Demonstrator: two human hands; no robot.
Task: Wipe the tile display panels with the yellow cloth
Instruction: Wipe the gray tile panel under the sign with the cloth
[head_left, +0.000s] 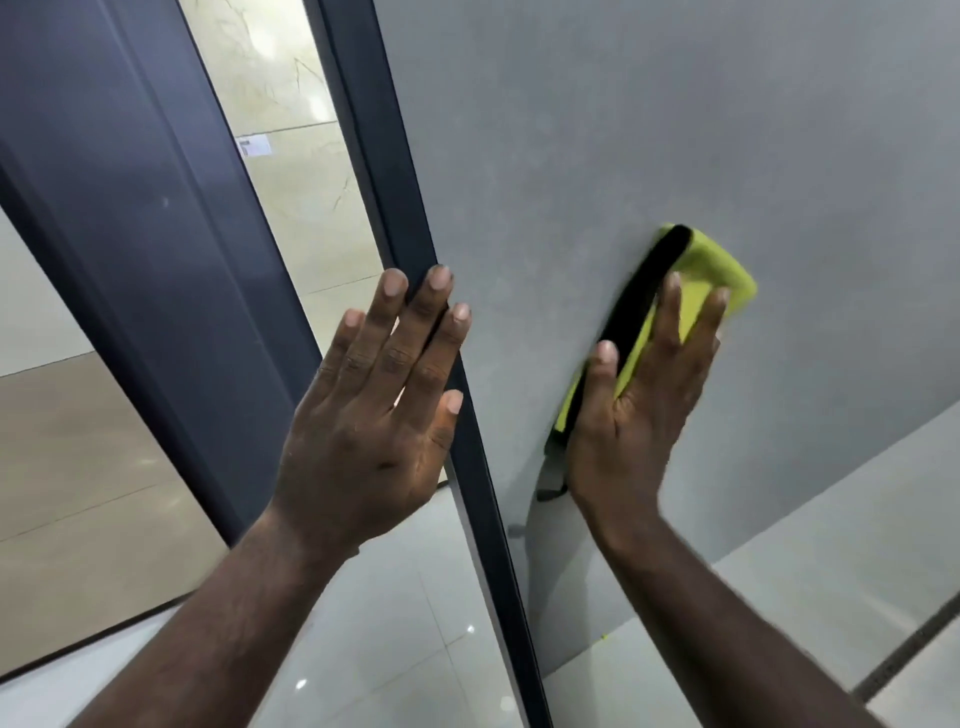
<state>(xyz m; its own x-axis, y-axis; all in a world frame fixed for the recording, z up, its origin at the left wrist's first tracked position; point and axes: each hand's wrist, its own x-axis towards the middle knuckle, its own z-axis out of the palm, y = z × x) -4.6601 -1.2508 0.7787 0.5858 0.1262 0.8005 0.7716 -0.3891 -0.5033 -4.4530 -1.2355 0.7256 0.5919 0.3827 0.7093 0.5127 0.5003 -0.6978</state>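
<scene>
A large grey tile display panel (649, 130) fills the right of the head view, edged by a dark metal frame (395, 208). My right hand (639, 410) presses the folded yellow cloth (711, 270), which has a black edge, flat against the grey panel with straight fingers. My left hand (379, 410) is spread, its fingers straight, with the fingertips over the dark frame at the panel's left edge; it holds nothing.
A second dark-framed panel (130, 182) stands at an angle on the left. Between the two shows a beige marble tile surface (291, 130) with a small label. Glossy pale floor tiles (389, 623) lie below, with a dark joint strip at lower right.
</scene>
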